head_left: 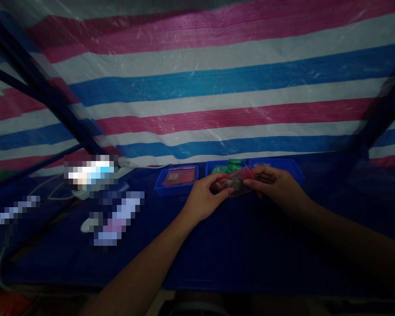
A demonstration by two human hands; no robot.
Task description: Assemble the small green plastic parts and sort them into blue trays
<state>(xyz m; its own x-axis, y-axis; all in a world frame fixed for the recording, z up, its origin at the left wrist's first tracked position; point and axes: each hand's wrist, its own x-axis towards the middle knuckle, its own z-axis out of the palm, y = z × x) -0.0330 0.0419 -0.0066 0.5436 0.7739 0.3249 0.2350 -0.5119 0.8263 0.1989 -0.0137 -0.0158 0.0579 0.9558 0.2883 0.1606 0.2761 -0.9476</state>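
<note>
Centrally, at the far side of a blue table [217,254], a clear plastic bag w/ red on it [238,181] is held up between two bare hands, just in front of a row of blue bins. The left hand [204,197] has its end, thumb & fingers closed to a pinch on the film; the right hand [279,186] grips the other end, thumb on the near face, fingers curled behind. Dark contents show thru the plastic, too blurred to ID.

Behind, L to R: the left bin [174,190] carries flat, red-edged packets [180,176], lying approx. level w/ its rim. The middle bin [208,167], partly hidden by the bag & left hand, has shiny green packets [233,165], some above the rim. The right bin [299,170] sits partly behind the right hand, w/ some clear plastic at its L end; the rest of its contents can't be made out.

At L, on the table, are a bright pixelated item [94,173], a long pixelated item [120,219] & a small whitish item [89,223] beside it, plus a white cable [54,197]. A striped tarp [217,83] in red, white & blue hangs behind, w/ dark-blue frame bars [57,109] at either side.
</note>
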